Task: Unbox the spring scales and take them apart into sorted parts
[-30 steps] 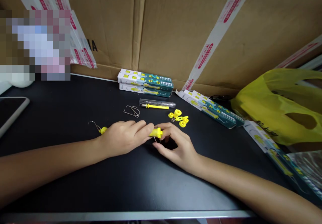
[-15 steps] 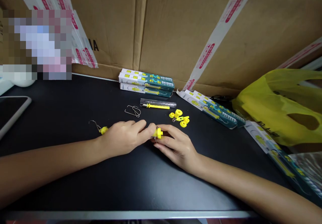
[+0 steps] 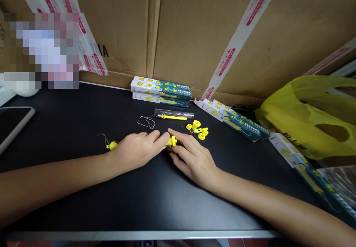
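Tabletop spreads below. The left hand wraps a yellow tube aimed at the right hand, whose fingers curl narrowly by the end cap; whether they pinch the wire, I cannot tell. Adjusting that end seems in hand, calling for steady left hold.

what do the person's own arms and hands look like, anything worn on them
Both the left hand and right hand are ungloved. The left forearm and right forearm are slim, tapering toward the wrists, and bare as far as the view shows: no sleeves, watch, bracelet or clear markings.
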`<act>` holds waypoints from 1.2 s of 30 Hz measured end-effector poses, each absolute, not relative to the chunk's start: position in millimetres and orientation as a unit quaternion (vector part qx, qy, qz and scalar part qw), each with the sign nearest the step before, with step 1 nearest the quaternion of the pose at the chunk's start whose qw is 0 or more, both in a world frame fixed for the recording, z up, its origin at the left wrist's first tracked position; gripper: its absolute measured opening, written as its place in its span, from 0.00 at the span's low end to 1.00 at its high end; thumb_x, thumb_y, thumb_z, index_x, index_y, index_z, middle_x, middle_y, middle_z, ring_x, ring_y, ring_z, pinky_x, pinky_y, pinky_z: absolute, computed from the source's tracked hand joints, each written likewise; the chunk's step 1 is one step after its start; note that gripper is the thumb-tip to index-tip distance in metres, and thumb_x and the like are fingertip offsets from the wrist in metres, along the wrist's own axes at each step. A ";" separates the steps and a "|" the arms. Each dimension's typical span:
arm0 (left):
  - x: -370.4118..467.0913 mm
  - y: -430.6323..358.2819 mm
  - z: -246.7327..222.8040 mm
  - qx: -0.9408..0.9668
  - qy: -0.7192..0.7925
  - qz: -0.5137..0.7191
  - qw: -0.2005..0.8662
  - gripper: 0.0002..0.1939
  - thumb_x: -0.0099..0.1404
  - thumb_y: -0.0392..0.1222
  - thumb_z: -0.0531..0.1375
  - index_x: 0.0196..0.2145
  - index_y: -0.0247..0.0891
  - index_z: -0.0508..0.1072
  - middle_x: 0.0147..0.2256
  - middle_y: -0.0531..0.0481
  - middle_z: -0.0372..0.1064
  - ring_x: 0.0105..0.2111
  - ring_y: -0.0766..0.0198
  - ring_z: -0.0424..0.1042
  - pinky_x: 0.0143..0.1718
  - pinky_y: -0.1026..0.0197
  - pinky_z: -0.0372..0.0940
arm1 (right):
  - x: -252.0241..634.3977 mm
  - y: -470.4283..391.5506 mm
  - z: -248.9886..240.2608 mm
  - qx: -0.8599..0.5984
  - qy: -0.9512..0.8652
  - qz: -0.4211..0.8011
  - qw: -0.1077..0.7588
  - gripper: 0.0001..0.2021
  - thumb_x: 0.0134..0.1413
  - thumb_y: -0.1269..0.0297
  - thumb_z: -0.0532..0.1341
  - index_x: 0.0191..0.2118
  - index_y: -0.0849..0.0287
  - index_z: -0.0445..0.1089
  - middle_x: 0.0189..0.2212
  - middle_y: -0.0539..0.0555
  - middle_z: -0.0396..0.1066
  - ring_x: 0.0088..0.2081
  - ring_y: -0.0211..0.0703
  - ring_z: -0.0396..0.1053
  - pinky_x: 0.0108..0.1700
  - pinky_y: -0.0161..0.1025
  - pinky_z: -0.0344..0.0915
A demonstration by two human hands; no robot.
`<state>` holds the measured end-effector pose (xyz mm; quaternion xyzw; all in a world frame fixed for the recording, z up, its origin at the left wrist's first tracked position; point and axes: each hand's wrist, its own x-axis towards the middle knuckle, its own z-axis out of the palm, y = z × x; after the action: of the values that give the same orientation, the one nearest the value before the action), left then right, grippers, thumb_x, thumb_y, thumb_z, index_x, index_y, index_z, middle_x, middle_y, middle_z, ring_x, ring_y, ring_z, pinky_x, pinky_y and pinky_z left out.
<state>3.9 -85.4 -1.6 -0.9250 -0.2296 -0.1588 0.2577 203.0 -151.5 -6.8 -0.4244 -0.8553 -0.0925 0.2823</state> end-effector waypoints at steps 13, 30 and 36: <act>3.5 -87.2 -0.3 -0.932 -0.240 -0.128 0.240 0.14 0.72 0.44 0.44 0.52 0.40 0.60 0.30 0.55 0.66 0.22 0.65 0.70 0.19 0.62 0.53 | 209.2 -149.3 -8.6 -0.403 -0.880 -0.038 0.250 0.06 0.58 0.73 0.55 0.39 0.62 0.69 0.59 0.66 0.58 0.51 0.47 0.66 0.48 0.45 0.69; 2.4 -84.6 1.4 -0.937 -0.191 -0.179 0.232 0.12 0.71 0.44 0.47 0.48 0.38 0.62 0.27 0.56 0.66 0.23 0.67 0.69 0.21 0.63 0.53 | 217.8 -145.4 -2.7 -0.358 -0.897 -0.057 0.251 0.05 0.60 0.71 0.55 0.38 0.60 0.68 0.58 0.65 0.60 0.47 0.46 0.67 0.43 0.45 0.71; 1.9 -85.2 1.6 -0.932 -0.188 -0.202 0.236 0.12 0.72 0.43 0.46 0.48 0.37 0.61 0.28 0.56 0.68 0.24 0.67 0.70 0.22 0.62 0.54 | 218.6 -145.3 -6.6 -0.372 -0.886 -0.035 0.275 0.08 0.58 0.73 0.56 0.43 0.59 0.68 0.54 0.63 0.65 0.46 0.46 0.68 0.46 0.44 0.69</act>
<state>1.9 -85.2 1.6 -0.9316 -0.1882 -0.2023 0.2364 218.6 -145.3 -6.6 -0.3719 -0.8859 -0.0354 0.2750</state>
